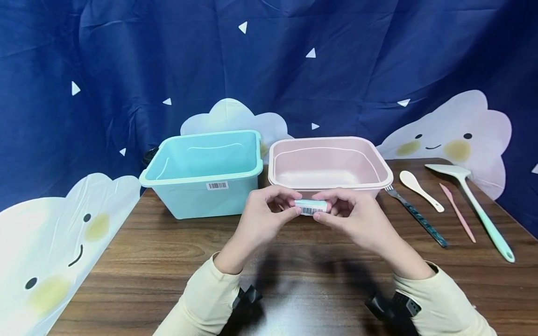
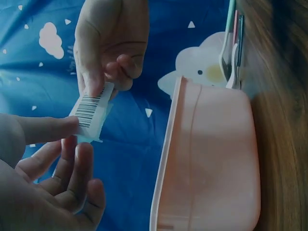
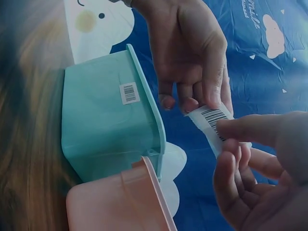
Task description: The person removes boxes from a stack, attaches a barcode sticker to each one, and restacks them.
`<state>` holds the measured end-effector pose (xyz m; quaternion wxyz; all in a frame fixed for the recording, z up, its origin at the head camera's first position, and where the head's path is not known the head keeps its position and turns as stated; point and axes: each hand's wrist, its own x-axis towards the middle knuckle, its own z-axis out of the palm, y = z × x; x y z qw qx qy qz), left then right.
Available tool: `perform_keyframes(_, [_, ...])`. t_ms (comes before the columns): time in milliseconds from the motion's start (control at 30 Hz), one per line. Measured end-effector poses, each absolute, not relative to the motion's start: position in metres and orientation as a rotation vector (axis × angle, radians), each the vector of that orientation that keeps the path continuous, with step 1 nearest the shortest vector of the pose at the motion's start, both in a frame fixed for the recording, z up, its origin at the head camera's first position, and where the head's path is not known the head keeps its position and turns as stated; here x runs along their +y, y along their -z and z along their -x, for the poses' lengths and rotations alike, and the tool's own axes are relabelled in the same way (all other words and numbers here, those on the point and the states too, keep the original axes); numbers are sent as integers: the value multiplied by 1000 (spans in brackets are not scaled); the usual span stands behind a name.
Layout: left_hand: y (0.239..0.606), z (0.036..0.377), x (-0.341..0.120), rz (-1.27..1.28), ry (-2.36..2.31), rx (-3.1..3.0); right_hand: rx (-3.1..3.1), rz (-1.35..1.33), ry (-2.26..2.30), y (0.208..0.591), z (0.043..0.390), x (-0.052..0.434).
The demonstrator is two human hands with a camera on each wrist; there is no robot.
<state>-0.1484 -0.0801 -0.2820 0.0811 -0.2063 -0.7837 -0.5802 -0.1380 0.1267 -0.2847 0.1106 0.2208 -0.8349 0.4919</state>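
Between the two hands is a small white and pale teal piece with a barcode (image 1: 310, 207), raised above the table in front of the pink bin. The left hand (image 1: 269, 211) pinches its left end between thumb and fingers. At the opposite end, the thumb and fingers of the right hand (image 1: 355, 214) pinch it as well. Both wrist views show the barcode side (image 2: 88, 109) with a thumb pressed on each end, and a thin, film-like edge along it. What exactly the piece is, I cannot tell.
Behind the hands stand a teal bin (image 1: 206, 198) with a barcode sticker and a pink bin (image 1: 332, 179). To the right lie a fork (image 1: 416, 215), a white spoon (image 1: 420, 190), a pink knife (image 1: 458, 212) and a long mint-handled turner (image 1: 477, 205) on the wooden table (image 1: 168, 266).
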Motion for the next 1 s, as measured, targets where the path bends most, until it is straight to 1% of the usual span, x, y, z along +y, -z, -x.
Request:
perform_keyframes(467, [282,147,-85,653,1646,-2387,-2485,-673,-1324,286,136,124])
perform_keyframes(633, [282,147,-87,715,1568,-2401,-2483,-692,-1321,286,137,122])
perform_keyframes(767, [285,147,-87,760,1623,-2387,-2494,-721,-1349,288,138,121])
perform_keyframes(1000, [287,146,-88,732,1706,-2396,-2437,-740,-1472,293,138,117])
